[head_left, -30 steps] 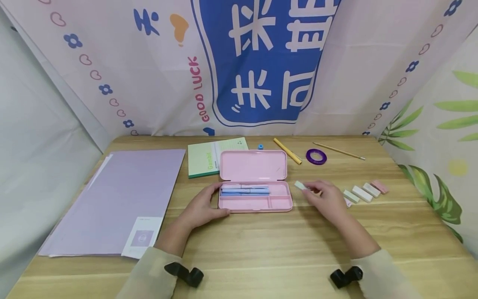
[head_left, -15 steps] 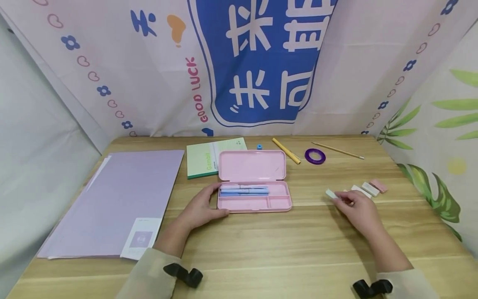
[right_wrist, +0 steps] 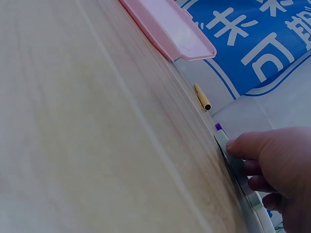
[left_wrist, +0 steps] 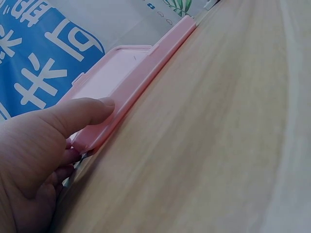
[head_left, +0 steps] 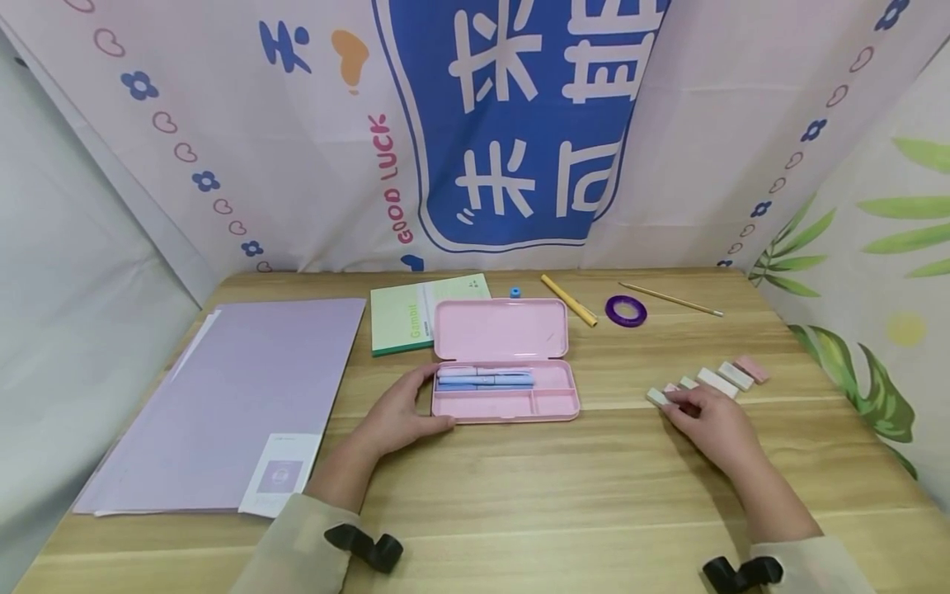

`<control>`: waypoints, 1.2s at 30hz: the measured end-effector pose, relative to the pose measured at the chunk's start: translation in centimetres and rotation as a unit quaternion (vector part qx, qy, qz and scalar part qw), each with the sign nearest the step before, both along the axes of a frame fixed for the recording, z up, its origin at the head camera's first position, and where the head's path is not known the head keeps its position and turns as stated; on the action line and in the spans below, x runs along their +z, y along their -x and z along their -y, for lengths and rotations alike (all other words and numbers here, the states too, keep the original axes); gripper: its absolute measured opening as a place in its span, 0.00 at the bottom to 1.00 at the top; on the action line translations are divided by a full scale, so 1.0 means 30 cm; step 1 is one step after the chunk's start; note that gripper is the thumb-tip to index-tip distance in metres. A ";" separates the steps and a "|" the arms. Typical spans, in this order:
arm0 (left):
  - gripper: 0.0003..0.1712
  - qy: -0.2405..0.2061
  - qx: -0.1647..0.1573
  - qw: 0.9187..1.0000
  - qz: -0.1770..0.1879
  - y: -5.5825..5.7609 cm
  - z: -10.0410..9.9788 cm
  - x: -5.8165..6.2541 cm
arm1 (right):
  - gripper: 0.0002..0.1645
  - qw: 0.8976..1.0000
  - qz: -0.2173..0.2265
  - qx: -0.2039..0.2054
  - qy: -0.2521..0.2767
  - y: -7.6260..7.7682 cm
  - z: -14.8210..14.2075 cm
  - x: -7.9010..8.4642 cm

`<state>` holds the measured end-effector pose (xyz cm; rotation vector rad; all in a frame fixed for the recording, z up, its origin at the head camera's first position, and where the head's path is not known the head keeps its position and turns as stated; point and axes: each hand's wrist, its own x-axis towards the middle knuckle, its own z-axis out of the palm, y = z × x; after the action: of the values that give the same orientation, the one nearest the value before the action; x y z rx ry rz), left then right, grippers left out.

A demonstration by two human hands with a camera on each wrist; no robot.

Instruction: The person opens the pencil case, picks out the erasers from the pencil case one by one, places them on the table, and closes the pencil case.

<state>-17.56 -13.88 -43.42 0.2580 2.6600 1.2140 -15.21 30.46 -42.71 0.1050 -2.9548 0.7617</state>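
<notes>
An open pink pencil case [head_left: 557, 404] lies mid-table with its lid [head_left: 500, 330] tipped back. Several pens [head_left: 486, 379] in blue and lilac fill part of its back compartment; the front compartments are bare. My left hand [head_left: 401, 417] grips the case's left end, thumb [left_wrist: 92, 112] on the front wall and fingers behind the corner. To the right, my right hand [head_left: 708, 425] pinches a small pale green eraser [head_left: 656, 398] low over the table, at the left end of a slanting row of erasers. Its fingers partly cover the nearer ones in the row.
White erasers [head_left: 717, 382] and a pink one [head_left: 752, 369] continue the row. Behind lie a purple tape roll [head_left: 627, 311], a yellow pen [head_left: 569, 300], a pencil [head_left: 671, 299], a small blue item [head_left: 515, 292] and a green notebook [head_left: 401, 318]. A large lilac folder [head_left: 237, 396] covers the left.
My right hand has carried the pale green eraser rightward from beside the pencil case and lowered it at the row's left end. The left hand has stayed on the case.
</notes>
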 end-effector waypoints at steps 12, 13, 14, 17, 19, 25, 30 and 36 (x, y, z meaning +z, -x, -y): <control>0.54 -0.006 -0.002 1.000 -0.003 0.001 0.002 -0.002 | 0.17 1.000 -0.028 0.004 -0.008 0.005 0.002 -0.005; 0.54 -0.006 -0.002 1.000 -0.003 0.002 0.002 -0.002 | 0.17 1.000 -0.030 0.003 -0.006 0.006 0.005 -0.004; 0.54 -0.007 -0.002 1.000 -0.003 0.001 0.002 -0.002 | 0.18 0.999 -0.034 0.003 -0.005 0.007 0.008 -0.002; 0.54 -0.006 -0.003 1.000 -0.005 0.002 0.002 -0.003 | 0.18 0.999 -0.048 0.008 0.005 0.017 0.026 0.005; 0.54 -0.006 -0.003 1.000 -0.006 0.001 0.002 -0.003 | 0.18 0.998 -0.053 0.015 0.015 0.028 0.047 0.015; 0.54 -0.004 -0.002 1.000 -0.005 -0.005 0.002 0.001 | 0.22 0.997 -0.047 0.032 0.041 0.093 0.144 0.050; 0.54 -0.003 -0.003 1.000 -0.010 -0.008 0.004 0.003 | 0.23 0.996 -0.023 0.040 0.082 0.194 0.237 0.075; 0.52 0.002 -0.011 1.000 -0.025 -0.005 0.005 0.000 | 0.27 0.988 0.026 0.054 0.146 0.336 0.321 0.104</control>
<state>-17.40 -14.04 -43.42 0.3197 2.6953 1.2101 -25.28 20.83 -39.58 0.2289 -2.8656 1.2184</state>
